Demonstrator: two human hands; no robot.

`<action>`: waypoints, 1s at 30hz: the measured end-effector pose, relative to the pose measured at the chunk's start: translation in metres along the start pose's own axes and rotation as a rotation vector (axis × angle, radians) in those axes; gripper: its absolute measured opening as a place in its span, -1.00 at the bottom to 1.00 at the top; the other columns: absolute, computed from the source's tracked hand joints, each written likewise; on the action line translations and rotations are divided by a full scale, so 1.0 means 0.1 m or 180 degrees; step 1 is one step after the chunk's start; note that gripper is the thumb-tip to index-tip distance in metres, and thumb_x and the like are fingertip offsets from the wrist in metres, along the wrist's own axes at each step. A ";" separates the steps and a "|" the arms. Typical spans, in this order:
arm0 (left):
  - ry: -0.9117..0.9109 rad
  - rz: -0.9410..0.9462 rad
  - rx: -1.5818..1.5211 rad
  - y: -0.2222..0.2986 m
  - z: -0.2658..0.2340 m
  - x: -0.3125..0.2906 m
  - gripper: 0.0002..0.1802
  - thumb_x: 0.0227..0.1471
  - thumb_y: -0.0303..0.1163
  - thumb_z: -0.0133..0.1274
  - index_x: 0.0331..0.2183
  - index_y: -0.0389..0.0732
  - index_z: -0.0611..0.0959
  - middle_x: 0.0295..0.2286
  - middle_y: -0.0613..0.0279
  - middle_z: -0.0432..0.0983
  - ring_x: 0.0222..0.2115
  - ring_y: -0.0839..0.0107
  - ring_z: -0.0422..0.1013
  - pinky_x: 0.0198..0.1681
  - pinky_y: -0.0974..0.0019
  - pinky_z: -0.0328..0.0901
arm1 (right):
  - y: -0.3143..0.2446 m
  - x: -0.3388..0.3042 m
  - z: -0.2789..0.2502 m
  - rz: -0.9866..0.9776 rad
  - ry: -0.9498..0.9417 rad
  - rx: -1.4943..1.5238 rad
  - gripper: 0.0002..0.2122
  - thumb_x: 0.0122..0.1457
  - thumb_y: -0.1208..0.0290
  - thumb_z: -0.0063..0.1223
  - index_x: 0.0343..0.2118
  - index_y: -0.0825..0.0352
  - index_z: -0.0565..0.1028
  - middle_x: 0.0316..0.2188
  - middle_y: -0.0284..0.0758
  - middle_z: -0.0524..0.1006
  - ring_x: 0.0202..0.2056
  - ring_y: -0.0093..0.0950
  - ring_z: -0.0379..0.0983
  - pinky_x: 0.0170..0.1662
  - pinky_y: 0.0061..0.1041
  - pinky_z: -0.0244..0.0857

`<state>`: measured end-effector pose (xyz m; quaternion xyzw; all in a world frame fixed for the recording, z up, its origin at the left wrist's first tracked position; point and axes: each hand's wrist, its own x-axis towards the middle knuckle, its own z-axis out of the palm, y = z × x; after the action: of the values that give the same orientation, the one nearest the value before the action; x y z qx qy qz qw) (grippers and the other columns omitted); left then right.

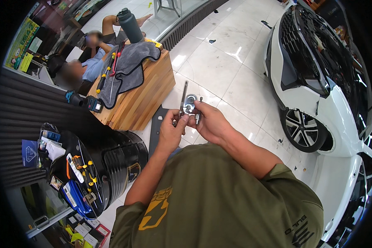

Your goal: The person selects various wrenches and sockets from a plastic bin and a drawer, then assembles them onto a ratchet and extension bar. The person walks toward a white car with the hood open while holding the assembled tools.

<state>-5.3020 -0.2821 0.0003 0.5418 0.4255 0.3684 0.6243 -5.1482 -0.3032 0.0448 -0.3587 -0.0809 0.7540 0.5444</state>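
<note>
In front of my chest both hands are closed around small metal parts, close together. My left hand (172, 131) pinches a slim silver rod (184, 96), like a socket extension bar, which points up and away. Between the hands sits a shiny flat metal piece (189, 100) with rounded ends; its exact kind is unclear. My right hand (213, 124) has its thumb against this piece. Below its fingers shows a short chrome socket (198, 119), and a thin dark-tipped rod (201, 100) stands up beside them. The fingers partly hide the parts.
On the left, a wooden block table (146, 89) bears a grey cloth (130, 74), screwdrivers (105, 74), and a bottle (129, 25). Nearer stands a black drum (120, 161) with tools on top. A white car (339, 120) stands right, its front opened up. Another person (93, 68) reclines behind the table.
</note>
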 end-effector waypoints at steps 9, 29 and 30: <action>-0.0508 -0.0383 -0.1819 0.54 -0.42 -0.12 -0.63 0.15 -0.27 -0.08 -0.06 -0.25 0.37 -0.62 0.25 0.29 -0.71 0.48 0.22 -0.64 0.45 0.13 | -0.47 -0.35 0.11 -0.0280 -0.0673 -0.2749 -0.67 0.25 0.51 -0.24 0.08 0.38 0.30 -0.34 -0.35 0.45 -0.40 -0.63 0.37 -0.34 -0.58 0.35; -0.0133 -0.0908 -0.2186 0.52 -0.44 -0.19 -0.68 0.10 -0.35 -0.18 -0.14 -0.33 0.42 -0.51 0.17 0.42 -0.60 0.45 0.30 -0.56 0.38 0.21 | -0.27 -0.39 0.06 -0.0092 -0.0797 -0.1694 -0.56 0.13 0.62 -0.20 0.12 0.45 0.19 -0.08 -0.15 0.40 -0.33 -0.47 0.45 -0.23 -0.51 0.38; -0.0104 -0.1026 -0.2083 0.48 -0.46 -0.23 -0.69 0.08 -0.37 -0.14 -0.14 -0.32 0.43 -0.51 0.18 0.43 -0.60 0.46 0.32 -0.56 0.38 0.24 | -0.16 -0.38 -0.04 -0.0101 -0.0679 -0.1728 -0.56 0.11 0.62 -0.19 0.11 0.45 0.20 -0.10 -0.13 0.39 -0.30 -0.43 0.45 -0.21 -0.48 0.37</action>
<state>-5.3532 -0.2797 0.0484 0.2451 0.3550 0.3733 0.8213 -5.1280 -0.3309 0.0674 -0.4086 -0.3422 0.7296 0.4286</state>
